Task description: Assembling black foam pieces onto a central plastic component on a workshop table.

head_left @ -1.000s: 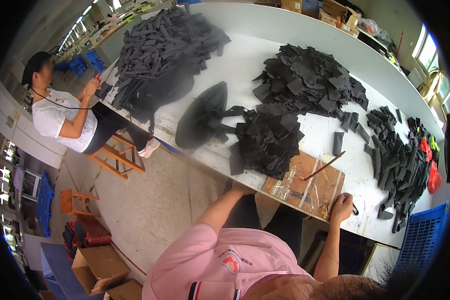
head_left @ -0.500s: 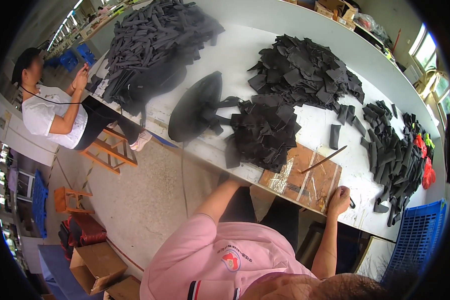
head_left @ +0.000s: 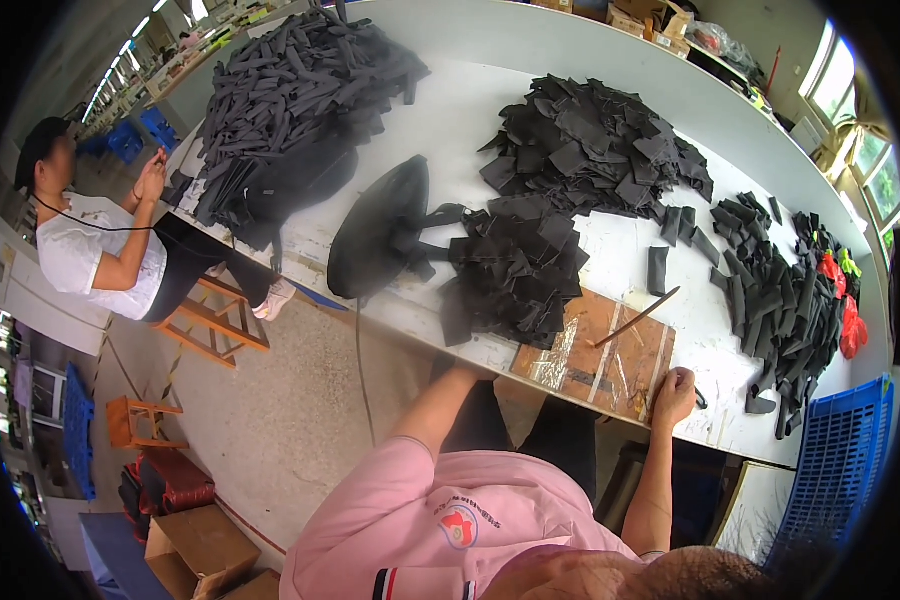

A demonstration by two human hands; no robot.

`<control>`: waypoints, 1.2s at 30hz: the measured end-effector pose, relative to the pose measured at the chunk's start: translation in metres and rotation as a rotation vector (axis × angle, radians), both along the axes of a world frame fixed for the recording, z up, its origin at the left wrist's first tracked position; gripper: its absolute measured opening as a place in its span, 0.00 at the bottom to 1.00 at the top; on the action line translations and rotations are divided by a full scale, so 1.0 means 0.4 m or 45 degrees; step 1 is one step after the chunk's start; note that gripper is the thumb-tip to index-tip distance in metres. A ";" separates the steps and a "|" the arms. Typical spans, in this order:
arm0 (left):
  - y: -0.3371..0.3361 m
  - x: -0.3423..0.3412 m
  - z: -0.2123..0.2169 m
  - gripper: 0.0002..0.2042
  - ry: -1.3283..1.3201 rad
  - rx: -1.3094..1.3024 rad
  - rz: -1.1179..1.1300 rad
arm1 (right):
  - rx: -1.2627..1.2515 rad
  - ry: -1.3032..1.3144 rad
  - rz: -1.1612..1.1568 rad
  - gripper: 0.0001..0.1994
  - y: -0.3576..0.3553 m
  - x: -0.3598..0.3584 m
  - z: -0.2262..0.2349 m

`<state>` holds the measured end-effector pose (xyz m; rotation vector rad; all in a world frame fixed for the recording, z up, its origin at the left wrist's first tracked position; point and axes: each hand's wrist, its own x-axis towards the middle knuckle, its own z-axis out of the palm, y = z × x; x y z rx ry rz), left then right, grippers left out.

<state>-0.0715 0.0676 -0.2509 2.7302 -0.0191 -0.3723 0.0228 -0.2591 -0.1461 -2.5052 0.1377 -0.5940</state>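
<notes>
My right hand [head_left: 676, 397] rests on the table's front edge, at the right side of a brown board [head_left: 625, 350]. Its fingers are curled closed, and whatever they may hold is hidden. Just right of it lies a small black looped thing [head_left: 701, 400], partly covered by the hand. My left forearm reaches to the table's edge, and the hand beyond it is out of sight. On the board, a thin brown strip [head_left: 638, 318] lies slantwise. A heap of black fabric pieces [head_left: 520, 265] covers the board's left end.
More black pieces are heaped at the back [head_left: 595, 145], the far left [head_left: 290, 90] and the right [head_left: 770, 300]. A black rounded fabric item [head_left: 380, 230] lies left of centre. A blue crate [head_left: 835, 460] stands at the right. Another person [head_left: 100, 230] sits at the left.
The whole view has shifted slightly, so the table's contents appear a little further left. My right hand stays closed at the same spot by the board.
</notes>
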 end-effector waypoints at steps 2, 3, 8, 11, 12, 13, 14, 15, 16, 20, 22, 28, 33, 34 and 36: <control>0.002 0.008 -0.013 0.25 -0.019 0.025 0.020 | -0.005 -0.008 0.008 0.06 0.000 0.000 0.002; 0.004 0.018 -0.017 0.25 -0.029 0.040 0.028 | -0.001 -0.009 0.002 0.06 -0.001 0.001 -0.001; 0.015 0.011 -0.050 0.26 -0.073 0.101 0.078 | 0.026 -0.032 0.029 0.06 -0.005 0.000 -0.004; 0.019 0.002 -0.072 0.26 -0.098 0.132 0.106 | 0.001 -0.012 0.004 0.06 -0.012 0.000 -0.012; 0.018 0.006 -0.076 0.26 -0.104 0.143 0.115 | 0.003 -0.009 -0.001 0.06 -0.011 -0.002 -0.010; 0.021 0.008 -0.081 0.26 -0.109 0.153 0.122 | 0.004 0.010 0.002 0.06 -0.010 -0.004 -0.005; 0.028 0.013 -0.085 0.26 -0.114 0.162 0.125 | 0.004 0.030 0.002 0.06 -0.009 -0.005 -0.001; 0.028 0.024 -0.092 0.26 -0.119 0.167 0.117 | 0.000 0.036 -0.020 0.06 -0.012 -0.007 0.001; 0.022 0.024 -0.100 0.26 -0.123 0.171 0.105 | 0.005 0.035 -0.022 0.06 -0.014 -0.007 0.002; 0.053 0.016 -0.128 0.27 -0.135 0.178 0.049 | -0.044 -0.058 0.025 0.07 -0.002 0.006 -0.018; 0.031 -0.010 -0.125 0.27 -0.120 0.175 0.008 | -0.012 0.020 0.015 0.07 0.002 0.007 -0.013; 0.015 -0.026 -0.133 0.14 -0.797 0.304 -0.014 | 0.042 0.014 0.006 0.07 -0.006 0.003 -0.002; 0.031 -0.037 -0.160 0.19 -0.474 0.257 -0.008 | 0.041 0.069 -0.005 0.07 -0.005 -0.003 0.000; 0.034 -0.035 -0.162 0.21 -0.406 0.248 -0.005 | 0.038 0.048 -0.002 0.07 -0.005 -0.003 -0.001; 0.037 -0.038 -0.165 0.24 -0.271 0.232 0.007 | 0.034 0.035 0.011 0.06 -0.004 -0.003 0.001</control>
